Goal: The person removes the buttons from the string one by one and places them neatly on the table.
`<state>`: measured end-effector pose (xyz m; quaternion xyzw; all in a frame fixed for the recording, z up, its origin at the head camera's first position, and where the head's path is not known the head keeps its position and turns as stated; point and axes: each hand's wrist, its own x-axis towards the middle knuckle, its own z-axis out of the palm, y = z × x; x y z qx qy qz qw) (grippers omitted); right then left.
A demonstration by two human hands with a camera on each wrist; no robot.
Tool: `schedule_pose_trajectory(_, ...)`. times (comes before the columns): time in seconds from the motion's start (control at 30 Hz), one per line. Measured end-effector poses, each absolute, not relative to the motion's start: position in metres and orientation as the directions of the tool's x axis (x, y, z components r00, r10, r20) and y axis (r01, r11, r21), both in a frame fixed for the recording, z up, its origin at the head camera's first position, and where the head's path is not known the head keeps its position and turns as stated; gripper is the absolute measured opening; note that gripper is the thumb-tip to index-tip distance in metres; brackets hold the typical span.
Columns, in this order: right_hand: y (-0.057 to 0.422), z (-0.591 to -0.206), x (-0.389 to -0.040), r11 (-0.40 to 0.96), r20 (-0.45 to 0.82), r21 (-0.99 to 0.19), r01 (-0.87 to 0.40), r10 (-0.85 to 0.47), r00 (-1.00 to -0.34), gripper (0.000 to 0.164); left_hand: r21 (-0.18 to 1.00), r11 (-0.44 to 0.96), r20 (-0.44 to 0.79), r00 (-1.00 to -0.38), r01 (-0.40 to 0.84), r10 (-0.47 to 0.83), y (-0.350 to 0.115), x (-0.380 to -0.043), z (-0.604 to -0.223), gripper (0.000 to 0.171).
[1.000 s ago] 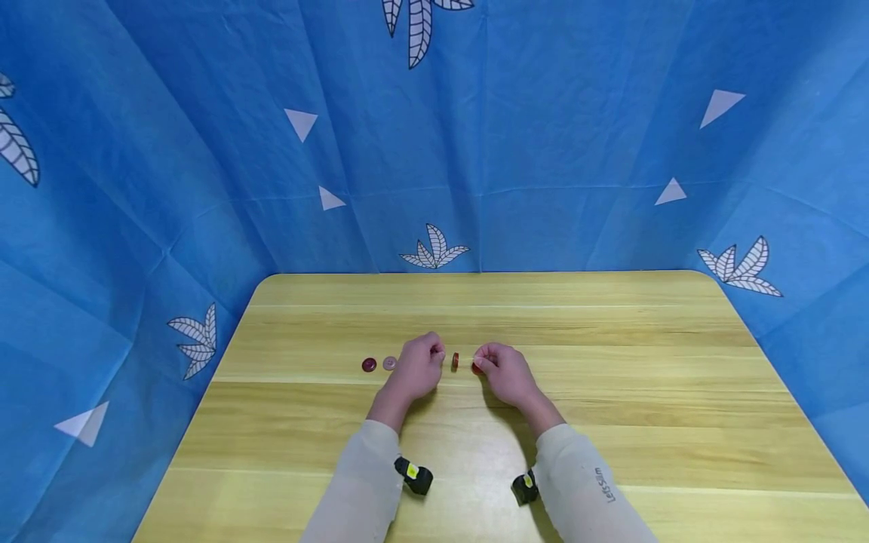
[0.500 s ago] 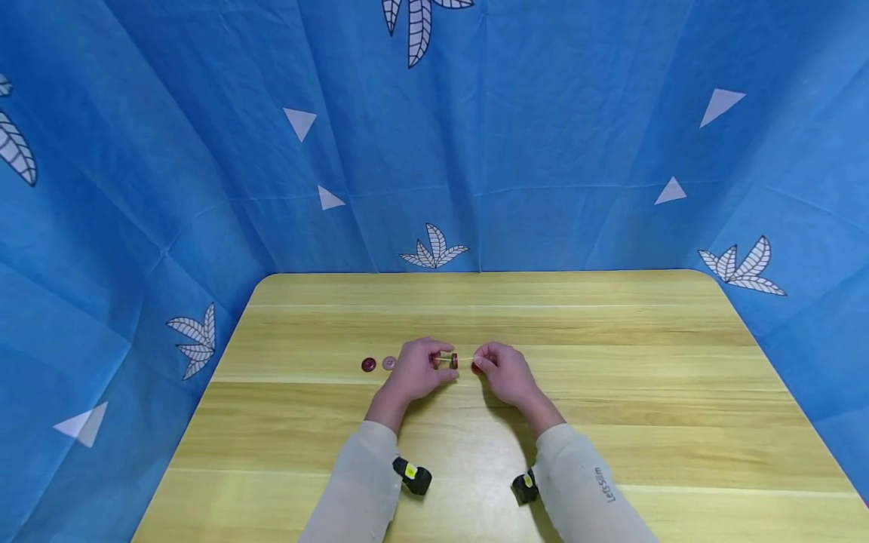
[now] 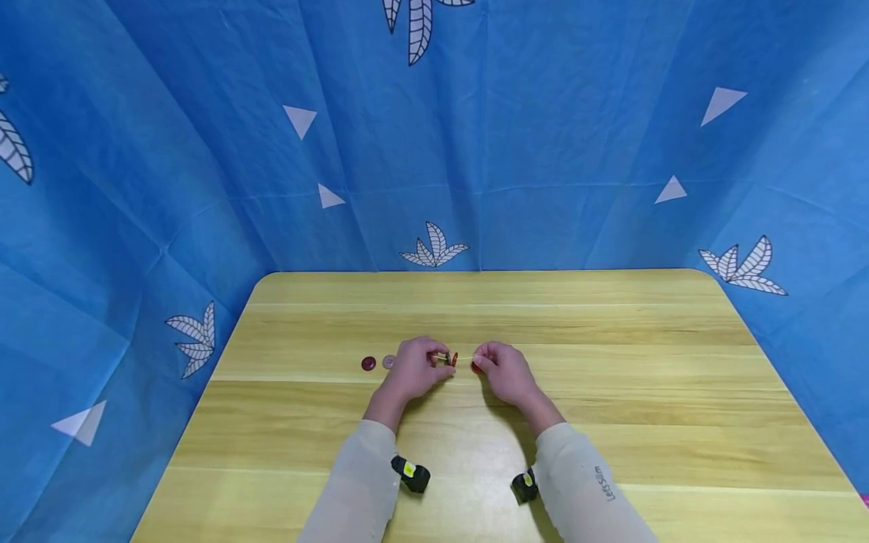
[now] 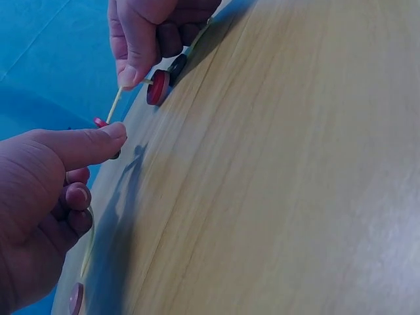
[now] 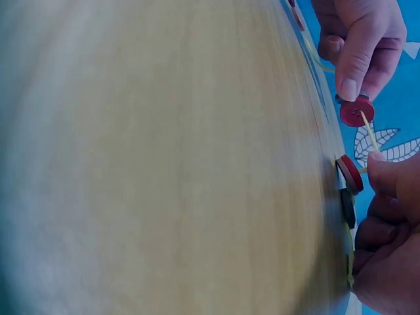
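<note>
A yellow string [image 5: 369, 130] runs between my two hands with buttons threaded on it. My left hand [image 3: 416, 368] pinches a dark button [image 3: 448, 359] between thumb and fingers. Just past its fingertips, a red button [image 5: 356, 112] sits on the string, its face turned toward the right hand. My right hand [image 3: 505, 373] pinches the string between thumb and forefinger. Under that grip another red button [image 4: 157, 88] stands on edge with a black button [image 4: 177, 68] close beside it, both on the string. The right hand's curled fingers partly cover the string's further run.
Left of the left hand, a dark red button [image 3: 369, 363] and a pale pink button [image 3: 389, 362] lie on the wooden table [image 3: 611, 422]. A blue curtain [image 3: 543, 136] with leaf prints surrounds the table's back and sides.
My left hand has unfolded from a curled pose, reached right round the buttons and pinched the dark one; the red button beside it now stands slightly apart and tilted. The right hand stays put.
</note>
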<state>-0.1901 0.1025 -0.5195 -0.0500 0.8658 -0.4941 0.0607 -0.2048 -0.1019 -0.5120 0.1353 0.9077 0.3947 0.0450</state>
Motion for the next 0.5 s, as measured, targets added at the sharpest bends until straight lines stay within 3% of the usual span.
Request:
schedule_pose_trajectory(0.17,0.103,-0.521,-0.19,0.511,-0.049,-0.859,-0.033,-0.146,-0.988,0.015,0.691,0.704,-0.006,-0.973,0.164,0.233,-0.105,-0.204,-0.509,0.031)
schedule_pose_trajectory(0.5,0.102,-0.52,-0.189,0.521,-0.058,-0.853,-0.024,-0.14,-0.988,0.016,0.727,0.658,0.036,-0.967,0.197,0.25,-0.114,-0.205,-0.511,0.029)
